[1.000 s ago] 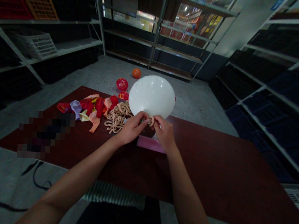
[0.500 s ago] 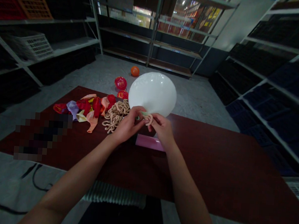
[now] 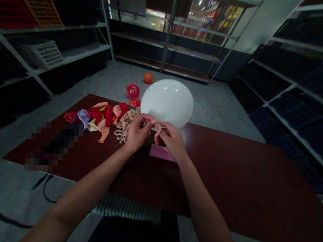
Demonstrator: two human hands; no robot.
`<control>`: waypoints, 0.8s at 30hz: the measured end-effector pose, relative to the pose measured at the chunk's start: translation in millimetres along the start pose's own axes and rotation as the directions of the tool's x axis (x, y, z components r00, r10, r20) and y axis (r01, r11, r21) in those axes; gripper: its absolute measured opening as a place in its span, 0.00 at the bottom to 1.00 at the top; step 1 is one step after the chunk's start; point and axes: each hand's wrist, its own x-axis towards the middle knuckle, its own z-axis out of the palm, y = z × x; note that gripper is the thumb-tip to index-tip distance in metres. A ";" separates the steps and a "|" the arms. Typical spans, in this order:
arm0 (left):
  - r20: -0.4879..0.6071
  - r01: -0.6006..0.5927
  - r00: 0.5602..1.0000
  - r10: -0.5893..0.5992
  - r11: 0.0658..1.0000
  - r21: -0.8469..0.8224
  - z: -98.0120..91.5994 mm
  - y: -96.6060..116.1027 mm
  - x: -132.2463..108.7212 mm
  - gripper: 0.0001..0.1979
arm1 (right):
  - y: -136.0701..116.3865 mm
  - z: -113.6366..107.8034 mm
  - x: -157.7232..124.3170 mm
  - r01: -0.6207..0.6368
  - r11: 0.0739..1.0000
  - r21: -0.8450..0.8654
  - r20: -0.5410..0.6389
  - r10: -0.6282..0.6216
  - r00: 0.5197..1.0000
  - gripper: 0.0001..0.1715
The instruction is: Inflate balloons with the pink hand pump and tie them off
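A large white inflated balloon [image 3: 168, 101] stands just beyond my hands, its neck toward me. My left hand [image 3: 139, 132] is closed in a pinch at the balloon's neck, which the fingers mostly hide. Between the two hands a short loop of tan cord [image 3: 158, 129] shows near the neck. My right hand [image 3: 172, 138] pinches this cord with thumb and fingers. Whether the cord passes fully round the neck cannot be made out. Beneath the hands a pink flat piece [image 3: 162, 152] lies on the table, partly covered by my right hand.
On the dark red table [image 3: 229, 177], a heap of tan cords [image 3: 123, 127] lies left of my hands, beside deflated balloons [image 3: 95, 116] in several colours. A blurred-out dark object [image 3: 56, 145] lies farther left. Inflated balloons [image 3: 133, 90] rest on the floor beyond. Shelving [image 3: 167, 44] surrounds the table.
My fingers have shifted on the cord, and its loop now shows smaller between the hands. My left thumb has moved up over the neck. The whole view has moved slightly.
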 end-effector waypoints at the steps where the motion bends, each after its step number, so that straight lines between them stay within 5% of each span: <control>1: -0.021 0.058 0.998 -0.059 0.996 -0.062 0.0 -0.4 1.4 0.10 | 0.9 1.4 -0.2 0.000 1.000 -0.015 0.014 0.000 1.000 0.20; 8: 0.035 0.290 0.954 -0.298 0.885 -0.364 1.8 -6.3 4.9 0.21 | 8.6 7.8 -1.7 0.066 0.996 -0.057 -0.009 -0.067 0.998 0.19; 16: 0.230 0.171 0.964 -0.132 0.973 -0.156 2.5 -0.4 3.8 0.20 | 8.4 4.7 0.1 0.089 0.991 -0.095 -0.139 -0.102 0.985 0.20; 19: 0.201 0.140 0.973 -0.115 0.984 -0.113 1.7 0.6 3.0 0.14 | 7.5 4.6 -0.5 0.104 0.989 -0.107 -0.146 -0.119 0.982 0.19; 24: 0.056 0.295 0.955 -0.292 0.910 -0.290 3.3 -4.2 3.7 0.16 | 12.4 4.2 -2.7 0.113 0.944 -0.309 -0.085 -0.146 0.986 0.17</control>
